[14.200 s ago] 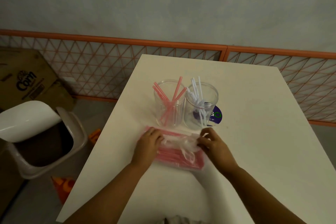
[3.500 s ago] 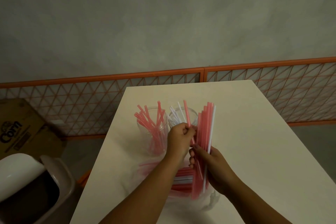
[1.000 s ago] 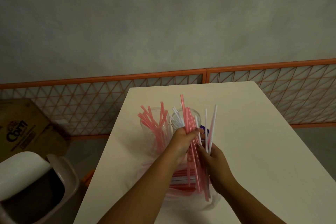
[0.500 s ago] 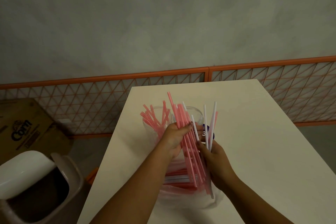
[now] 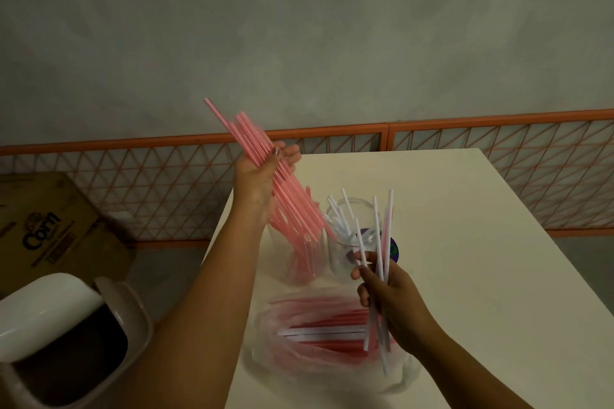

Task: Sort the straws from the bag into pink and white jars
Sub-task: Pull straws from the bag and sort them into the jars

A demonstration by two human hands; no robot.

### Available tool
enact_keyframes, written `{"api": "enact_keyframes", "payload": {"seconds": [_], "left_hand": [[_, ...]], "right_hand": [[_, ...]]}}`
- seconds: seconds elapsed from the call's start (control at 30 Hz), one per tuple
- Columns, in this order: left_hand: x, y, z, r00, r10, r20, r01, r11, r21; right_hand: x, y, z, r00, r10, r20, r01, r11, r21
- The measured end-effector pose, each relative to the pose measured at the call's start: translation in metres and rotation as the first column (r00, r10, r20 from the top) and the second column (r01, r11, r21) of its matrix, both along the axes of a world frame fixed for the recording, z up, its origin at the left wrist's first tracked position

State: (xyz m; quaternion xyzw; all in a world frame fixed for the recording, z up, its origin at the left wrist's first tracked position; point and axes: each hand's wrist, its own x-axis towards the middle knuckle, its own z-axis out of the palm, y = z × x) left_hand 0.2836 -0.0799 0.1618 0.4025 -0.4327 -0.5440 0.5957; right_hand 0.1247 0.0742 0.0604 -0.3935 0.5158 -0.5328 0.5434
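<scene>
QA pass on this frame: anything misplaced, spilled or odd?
One thing: the right hand grips mostly white straws, yet one pink straw stands among them. If dropped into the white jar together, it would be mis-sorted. Nothing spilled.

- Just one view here, a wide-angle head cam worn by the person, looking forward and down across the white table [image 5: 465,242].
- It sits right above the near edge, so both forearms come in from the bottom and the left hand [image 5: 262,183] and right hand [image 5: 388,289] land close in mid-frame.
- It faces the far grey wall [image 5: 299,26], with the orange mesh fence [image 5: 498,169] running across below it.
- Off the table's left side you get floor, a bin [image 5: 66,342] and a cardboard box [image 5: 50,226].
- Straight lines bow near the edges.
</scene>
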Motion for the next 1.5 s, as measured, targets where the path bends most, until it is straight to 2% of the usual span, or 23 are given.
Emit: {"api": "enact_keyframes", "payload": {"seconds": [0.13,0.27,0.53,0.67,0.87,1.0,1.1,1.17,1.23,1.3,1.33,1.4,1.43,1.5], "left_hand": [[0.004,-0.004,0.003,0.991,0.120,0.058,-0.110,0.982,-0.154],[0.005,-0.005,-0.009,0.961,0.221,0.164,-0.179,0.955,-0.237],[-0.003,0.002,-0.049,0.905,0.157,0.396,-0.113,0.985,-0.133],[0.000,-0.001,-0.064,0.843,0.154,0.516,-0.125,0.988,-0.092],[-0.004,0.004,-0.069,0.836,0.170,0.522,-0.176,0.984,-0.039],[-0.004,0.009,-0.071,0.825,0.238,0.512,-0.198,0.971,-0.131],[-0.009,0.013,-0.068,0.735,0.319,0.598,-0.236,0.948,-0.216],[-0.016,0.022,-0.060,0.675,0.424,0.604,-0.262,0.903,-0.341],[-0.024,0.033,-0.052,0.697,0.471,0.540,-0.224,0.860,-0.459],[-0.032,0.044,-0.048,0.787,0.339,0.516,-0.093,0.892,-0.443],[-0.036,0.049,-0.047,0.819,0.222,0.529,-0.011,0.928,-0.373],[-0.047,0.058,-0.049,0.824,-0.056,0.563,0.157,0.979,-0.132],[-0.053,0.061,-0.051,0.814,-0.203,0.544,0.229,0.973,0.021],[-0.060,0.070,-0.054,0.787,-0.447,0.425,0.373,0.894,0.250]], "right_hand": [[0.001,-0.006,-0.001,0.999,-0.029,0.022,0.029,0.999,0.015],[0.001,-0.010,-0.004,0.998,-0.044,0.043,0.043,0.999,0.028],[0.003,-0.013,-0.006,0.992,-0.064,0.108,0.058,0.997,0.055],[0.001,-0.016,-0.006,0.985,-0.085,0.151,0.077,0.995,0.058],[0.004,-0.016,-0.006,0.983,-0.094,0.159,0.084,0.994,0.068],[0.003,-0.015,-0.005,0.980,-0.104,0.171,0.090,0.992,0.088],[0.002,-0.014,-0.003,0.971,-0.097,0.217,0.075,0.991,0.107],[0.000,-0.013,-0.001,0.970,-0.075,0.230,0.053,0.994,0.100],[-0.001,-0.011,0.002,0.969,-0.048,0.240,0.029,0.996,0.082],[-0.002,-0.009,0.005,0.964,-0.027,0.266,0.009,0.998,0.067],[-0.002,-0.008,0.007,0.961,-0.016,0.275,-0.001,0.998,0.060],[-0.002,-0.007,0.009,0.959,0.007,0.283,-0.019,0.999,0.040],[-0.002,-0.006,0.011,0.960,0.016,0.280,-0.026,0.999,0.030],[-0.003,-0.004,0.013,0.967,0.023,0.253,-0.029,0.999,0.020]]}}
